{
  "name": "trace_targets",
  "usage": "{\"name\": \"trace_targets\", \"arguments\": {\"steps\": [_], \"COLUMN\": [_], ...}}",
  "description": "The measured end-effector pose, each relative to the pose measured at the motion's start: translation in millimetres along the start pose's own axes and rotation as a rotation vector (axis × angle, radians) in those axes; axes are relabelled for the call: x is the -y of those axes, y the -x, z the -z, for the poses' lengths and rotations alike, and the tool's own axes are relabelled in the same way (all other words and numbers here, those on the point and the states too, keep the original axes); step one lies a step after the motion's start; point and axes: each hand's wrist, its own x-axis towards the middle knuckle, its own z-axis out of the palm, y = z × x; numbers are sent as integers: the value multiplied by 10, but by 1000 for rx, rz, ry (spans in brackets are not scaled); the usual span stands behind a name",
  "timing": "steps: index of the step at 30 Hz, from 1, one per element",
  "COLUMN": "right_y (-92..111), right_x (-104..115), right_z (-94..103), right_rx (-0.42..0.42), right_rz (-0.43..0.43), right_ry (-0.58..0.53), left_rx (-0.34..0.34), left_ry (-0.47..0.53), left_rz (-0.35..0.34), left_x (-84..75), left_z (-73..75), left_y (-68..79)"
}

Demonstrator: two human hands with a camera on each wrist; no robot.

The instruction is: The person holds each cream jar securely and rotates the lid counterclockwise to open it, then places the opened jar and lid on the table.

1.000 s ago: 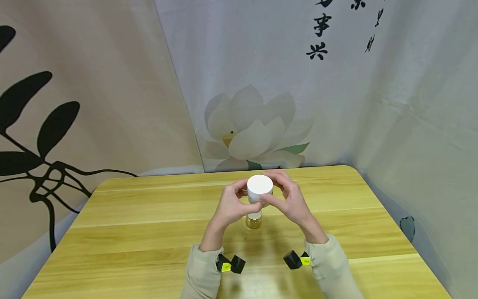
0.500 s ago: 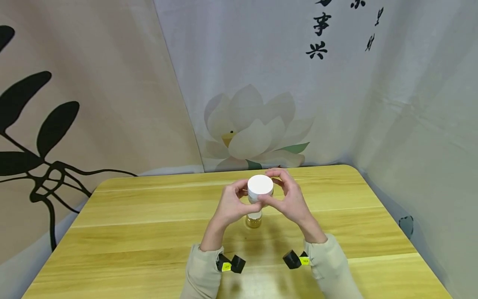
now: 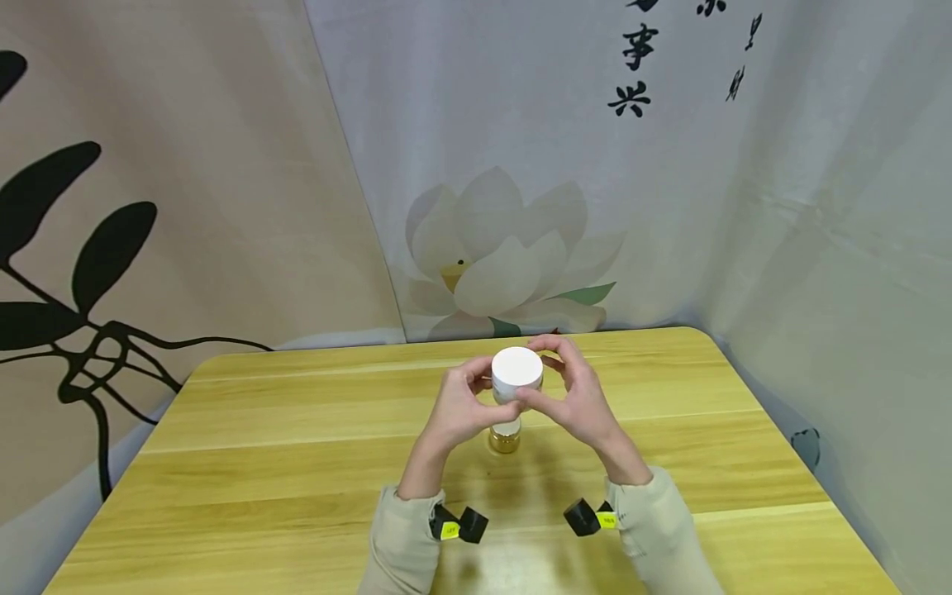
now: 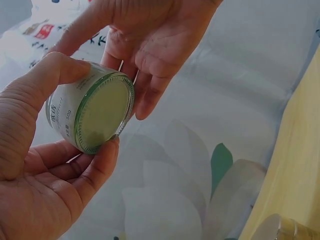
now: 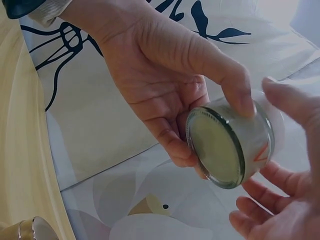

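A small glass cosmetic jar (image 4: 104, 112) with a white lid (image 3: 517, 366) is held above the table. Printing on its side includes "50g", and its pale underside faces the wrist cameras. My left hand (image 3: 459, 405) grips the glass body, with the thumb (image 4: 70, 70) on one side and curled fingers on the other. My right hand (image 3: 578, 397) curves round the jar from the other side. Its thumb (image 5: 285, 97) is right at the lid, while its fingers (image 5: 270, 192) bend along the opposite side. The lid itself is mostly hidden in both wrist views.
A small gold container (image 3: 505, 440) with a whitish top stands on the wooden table (image 3: 297, 479), just below the hands in the head view. Behind the table hangs a pale printed cloth (image 3: 506, 124) with flowers, leaves and dark characters. Black cameras (image 3: 473, 525) sit at both wrists.
The right thumb has shifted slightly left along the jar and the right index finger has risen a little at the lid's far side. The left hand and the jar look unchanged.
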Motion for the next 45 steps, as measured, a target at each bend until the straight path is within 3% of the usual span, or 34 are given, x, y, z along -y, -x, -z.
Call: {"name": "trace_targets", "arguments": {"steps": [5, 13, 22, 33, 41, 45], "right_y": [-5, -1, -13, -9, -24, -29], "right_x": [-20, -28, -20, -25, -23, -24], "right_z": [2, 17, -12, 8, -13, -9], "right_rx": [-7, 81, -19, 54, -13, -15], "right_rz": [1, 57, -27, 46, -38, -40], "right_ry": [13, -17, 15, 12, 28, 40], "left_rx": [2, 7, 0, 2, 2, 7], "left_ry": [-3, 14, -10, 1, -12, -13], "left_rz": [6, -10, 8, -2, 18, 21], "left_x": [12, 26, 27, 28, 17, 18], "left_z": [-3, -8, -5, -4, 1, -1], "left_y": [1, 2, 7, -1, -4, -8]}}
